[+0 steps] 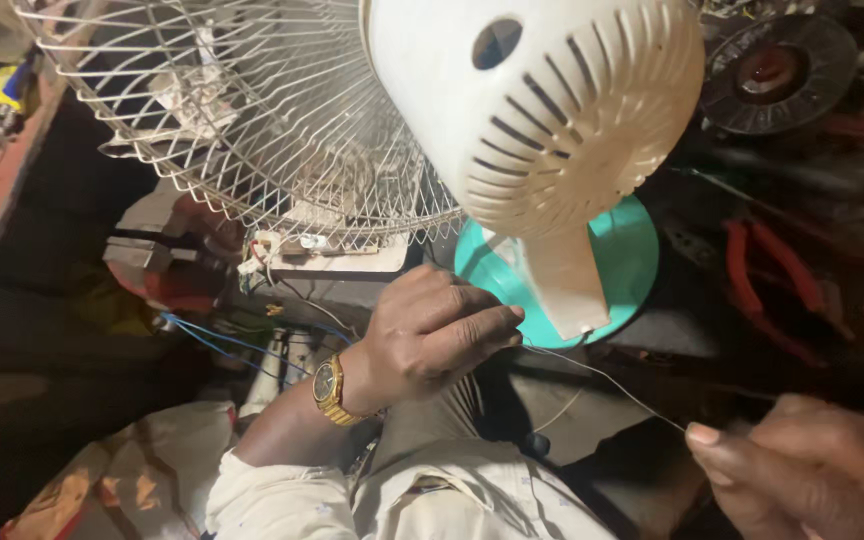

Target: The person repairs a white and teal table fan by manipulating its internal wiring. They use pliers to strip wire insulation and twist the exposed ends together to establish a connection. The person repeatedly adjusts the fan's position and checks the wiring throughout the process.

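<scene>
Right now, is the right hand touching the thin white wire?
Touching: the head view shows the right hand pinching the thin white wire at its fingertips.

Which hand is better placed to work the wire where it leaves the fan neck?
Probably left. The left hand pinches the thin wire right beside the fan neck. The right hand holds the wire's far end, well away from the fan.

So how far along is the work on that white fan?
Done: the fan stands assembled, with wire guard on and motor housing closed. In hand: a thin wire stretched between the left hand at the fan's neck and the right hand. Left: loose blue wires and red pliers lie out.
</scene>
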